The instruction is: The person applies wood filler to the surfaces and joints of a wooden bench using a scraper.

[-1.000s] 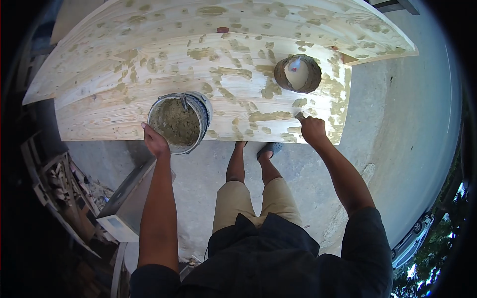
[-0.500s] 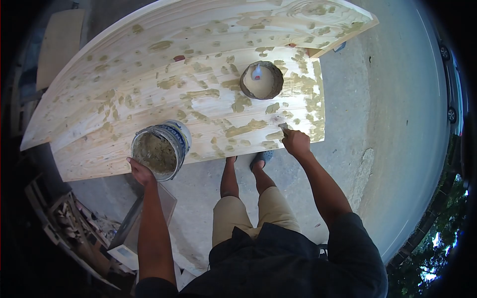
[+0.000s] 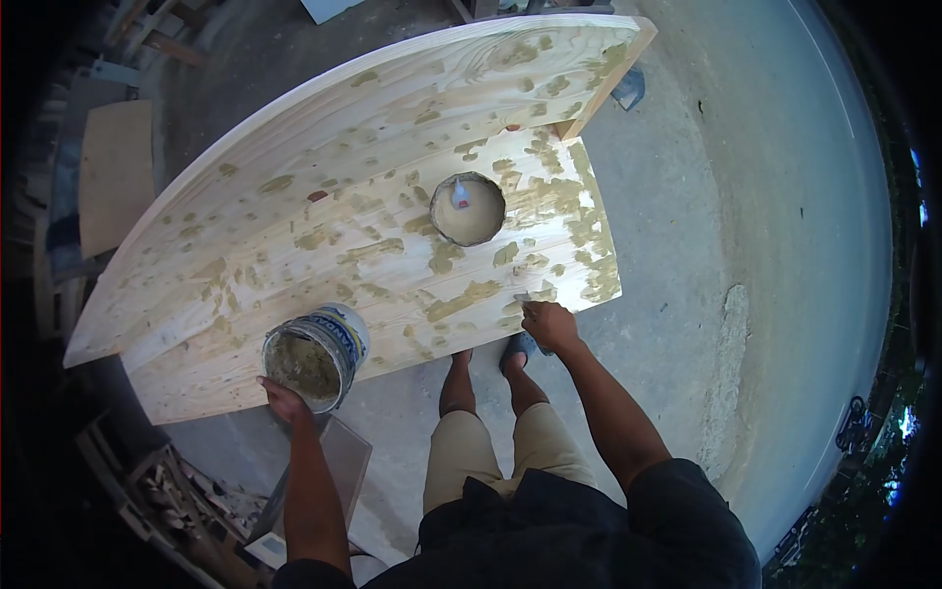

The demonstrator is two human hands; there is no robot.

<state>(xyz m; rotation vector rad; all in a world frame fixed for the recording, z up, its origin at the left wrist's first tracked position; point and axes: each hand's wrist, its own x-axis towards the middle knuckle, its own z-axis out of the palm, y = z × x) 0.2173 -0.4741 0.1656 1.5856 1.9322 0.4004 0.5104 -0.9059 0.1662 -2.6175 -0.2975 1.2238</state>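
Observation:
My left hand (image 3: 285, 401) grips the rim of a tilted bucket (image 3: 345, 339) with greenish-brown paste (image 3: 302, 367) inside, at the lower left edge of a pale wooden panel (image 3: 211, 378). My right hand (image 3: 549, 324) is closed on a small putty knife (image 3: 523, 298), its blade at the panel's surface near the front edge. Patches of dried-looking filler (image 3: 463, 300) dot the wood. A round container (image 3: 468, 239) stands on the panel, with a small white bottle (image 3: 460, 193) in it.
A curved wooden board (image 3: 392, 103) rises along the panel's far side. Scrap wood (image 3: 186, 501) lies at the lower left, beside a box-like object (image 3: 339, 456). My legs and feet are at the near edge, on concrete floor (image 3: 657, 216).
The view has shifted, so the panel sits lower and further left. My right hand and the knife have moved slightly left along the panel. My left hand still holds the bucket.

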